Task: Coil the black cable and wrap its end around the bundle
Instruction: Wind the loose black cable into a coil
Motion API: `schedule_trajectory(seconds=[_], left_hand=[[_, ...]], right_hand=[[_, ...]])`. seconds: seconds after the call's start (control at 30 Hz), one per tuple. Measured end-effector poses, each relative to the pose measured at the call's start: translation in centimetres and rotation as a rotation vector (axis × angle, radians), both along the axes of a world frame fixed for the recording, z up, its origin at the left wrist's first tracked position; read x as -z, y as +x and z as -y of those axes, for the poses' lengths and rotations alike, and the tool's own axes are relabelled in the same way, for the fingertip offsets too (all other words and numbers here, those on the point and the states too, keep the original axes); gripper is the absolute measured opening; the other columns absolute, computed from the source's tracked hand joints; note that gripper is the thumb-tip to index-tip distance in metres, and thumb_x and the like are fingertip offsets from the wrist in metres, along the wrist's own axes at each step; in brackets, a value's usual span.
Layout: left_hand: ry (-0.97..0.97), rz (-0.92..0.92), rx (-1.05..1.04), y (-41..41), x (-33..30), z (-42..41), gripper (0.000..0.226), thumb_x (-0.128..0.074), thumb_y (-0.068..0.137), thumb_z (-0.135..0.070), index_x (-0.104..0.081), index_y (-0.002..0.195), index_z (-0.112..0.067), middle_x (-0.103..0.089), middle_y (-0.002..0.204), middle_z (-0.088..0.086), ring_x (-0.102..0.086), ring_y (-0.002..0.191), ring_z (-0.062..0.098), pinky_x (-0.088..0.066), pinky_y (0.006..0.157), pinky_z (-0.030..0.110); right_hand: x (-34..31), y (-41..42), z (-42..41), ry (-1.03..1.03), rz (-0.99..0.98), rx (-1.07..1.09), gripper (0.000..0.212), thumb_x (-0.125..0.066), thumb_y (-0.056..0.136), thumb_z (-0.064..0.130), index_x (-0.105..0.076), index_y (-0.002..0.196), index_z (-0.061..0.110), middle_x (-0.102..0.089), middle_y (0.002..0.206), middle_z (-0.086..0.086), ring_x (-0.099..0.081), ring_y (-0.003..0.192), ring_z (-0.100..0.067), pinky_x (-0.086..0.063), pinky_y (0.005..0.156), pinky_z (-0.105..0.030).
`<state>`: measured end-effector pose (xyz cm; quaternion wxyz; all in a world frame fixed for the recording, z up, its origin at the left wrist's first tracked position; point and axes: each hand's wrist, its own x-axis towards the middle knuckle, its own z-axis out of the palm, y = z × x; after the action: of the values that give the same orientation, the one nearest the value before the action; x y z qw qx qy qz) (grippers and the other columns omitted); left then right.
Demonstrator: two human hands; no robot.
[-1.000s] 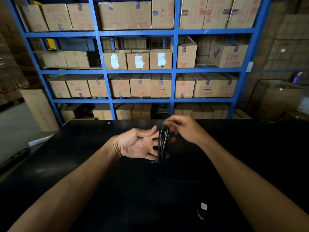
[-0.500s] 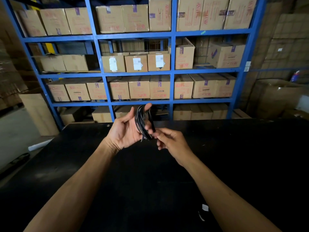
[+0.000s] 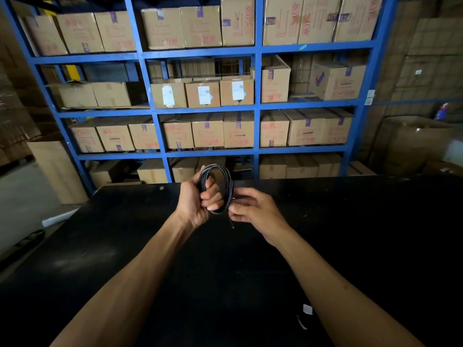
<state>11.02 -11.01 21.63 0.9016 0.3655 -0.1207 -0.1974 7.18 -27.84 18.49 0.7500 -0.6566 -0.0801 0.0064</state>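
The black cable (image 3: 228, 182) is wound into an upright oval coil held above the black table. My left hand (image 3: 198, 201) grips the coil's left side, fingers curled through the loop. My right hand (image 3: 253, 209) sits just right of the coil's lower part, its fingertips at the strands, apparently pinching the thin loose end. A short tail of that end (image 3: 231, 222) hangs down below the fingers.
The black table (image 3: 225, 271) fills the lower view; small white scraps (image 3: 307, 309) lie near my right forearm. Behind its far edge stands a blue shelving rack (image 3: 256, 106) full of cardboard boxes. A large box (image 3: 411, 144) stands at right.
The coil has turned from edge-on to a face-on oval. My left hand's fingers closed through the loop. My right hand shifted to the coil's lower right side.
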Motion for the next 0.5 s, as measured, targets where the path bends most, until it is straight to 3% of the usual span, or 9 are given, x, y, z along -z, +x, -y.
schedule_trajectory(seconds=[0.1, 0.23, 0.37, 0.5], left_hand=[[0.065, 0.047, -0.011, -0.2, 0.1, 0.3, 0.052, -0.031, 0.105, -0.040, -0.039, 0.060, -0.014, -0.024, 0.041, -0.003, -0.009, 0.038, 0.012, -0.011, 0.036, 0.020], [0.145, 0.079, -0.049, -0.1, 0.2, 0.4, 0.052, -0.033, 0.104, -0.042, -0.038, 0.061, -0.016, -0.027, 0.042, -0.003, -0.009, 0.039, 0.014, -0.011, 0.036, 0.022], [0.205, 0.099, -0.029, 0.3, 0.6, 0.5, 0.050, -0.035, 0.103, -0.043, -0.038, 0.061, -0.017, -0.026, 0.042, -0.004, -0.014, 0.034, 0.011, -0.011, 0.036, 0.023], [0.186, 0.121, 0.095, 0.6, 0.8, 0.3, 0.049, -0.040, 0.100, -0.041, -0.041, 0.058, -0.017, -0.029, 0.039, -0.004, -0.023, 0.029, 0.009, -0.017, 0.034, 0.020]], right_hand=[[-0.6, 0.3, 0.2, -0.005, -0.023, -0.023, 0.040, -0.062, 0.089, -0.009, -0.070, 0.118, 0.017, -0.074, 0.111, -0.013, -0.076, 0.095, -0.016, -0.061, 0.076, -0.025], [-1.4, 0.5, 0.5, -0.006, -0.052, -0.098, 0.035, -0.062, 0.089, 0.013, -0.071, 0.122, 0.013, -0.077, 0.112, -0.009, -0.075, 0.100, -0.017, -0.061, 0.086, -0.031], [-1.6, 0.1, 0.6, -0.085, 0.034, -0.110, 0.017, -0.067, 0.097, 0.031, -0.071, 0.113, 0.032, -0.076, 0.113, 0.001, -0.073, 0.104, -0.010, -0.060, 0.081, -0.024], [-1.4, -0.2, 0.7, -0.108, 0.085, -0.096, 0.021, -0.064, 0.100, 0.029, -0.067, 0.117, 0.041, -0.072, 0.118, 0.009, -0.071, 0.107, -0.006, -0.061, 0.082, -0.027]])
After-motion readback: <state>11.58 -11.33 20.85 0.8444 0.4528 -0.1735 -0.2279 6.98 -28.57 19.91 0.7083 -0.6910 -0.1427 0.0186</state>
